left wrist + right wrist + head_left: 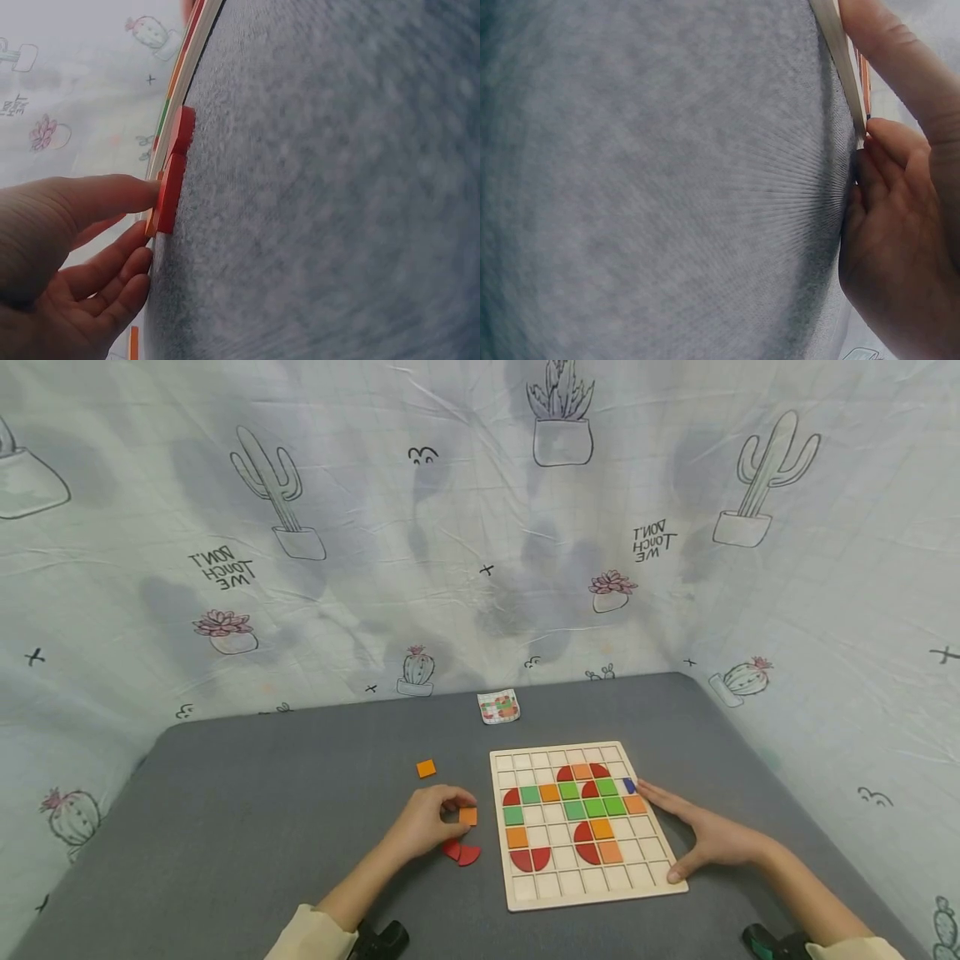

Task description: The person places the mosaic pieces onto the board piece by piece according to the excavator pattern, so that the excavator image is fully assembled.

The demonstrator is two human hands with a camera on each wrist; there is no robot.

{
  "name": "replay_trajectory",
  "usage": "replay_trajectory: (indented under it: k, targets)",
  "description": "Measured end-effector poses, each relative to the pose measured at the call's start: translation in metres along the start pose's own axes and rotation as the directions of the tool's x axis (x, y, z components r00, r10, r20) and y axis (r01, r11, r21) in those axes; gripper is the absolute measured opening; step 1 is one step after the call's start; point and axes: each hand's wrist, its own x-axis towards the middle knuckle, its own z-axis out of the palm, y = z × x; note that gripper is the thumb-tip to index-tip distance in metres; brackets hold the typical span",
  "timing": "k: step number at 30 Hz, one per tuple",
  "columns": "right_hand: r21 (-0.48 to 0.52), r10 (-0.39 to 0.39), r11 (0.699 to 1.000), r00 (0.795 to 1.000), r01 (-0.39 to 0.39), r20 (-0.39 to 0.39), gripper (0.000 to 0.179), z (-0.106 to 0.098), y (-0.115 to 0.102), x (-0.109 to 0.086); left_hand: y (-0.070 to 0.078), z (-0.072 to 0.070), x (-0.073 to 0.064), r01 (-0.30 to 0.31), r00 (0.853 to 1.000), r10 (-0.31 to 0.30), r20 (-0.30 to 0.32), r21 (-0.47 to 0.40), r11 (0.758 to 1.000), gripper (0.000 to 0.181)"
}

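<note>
My left hand (424, 821) pinches an orange square tile (468, 816) between thumb and fingers, just left of the wooden grid board (558, 886). Two red quarter-round pieces (468, 856) lie by its thumb, and in the left wrist view these red pieces (172, 193) partly cover the orange tile. Along the board's right side rests my right hand (708, 832), its fingers stretched to the edge and its thumb on the near right corner. Red rounded pieces and green and orange squares fill several cells of the board. A small blue piece (629, 786) sits by the right fingertips.
Another orange square tile (426, 768) lies on the grey tabletop (285, 827), beyond my left hand. Behind the board is a small card (498, 707) printed with a coloured grid pattern. A cactus-print cloth (480, 527) hangs around the table's back and sides.
</note>
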Motion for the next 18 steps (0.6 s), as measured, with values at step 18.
replay_trajectory:
  k: [18]
  targets:
    - [0.001,0.017,1.000,1.000,-0.017,0.002,0.109,0.0008,0.0004,0.0001,-0.0014,-0.0038,0.0013,-0.019,0.998,0.014,-0.062,-0.080,0.997,0.026]
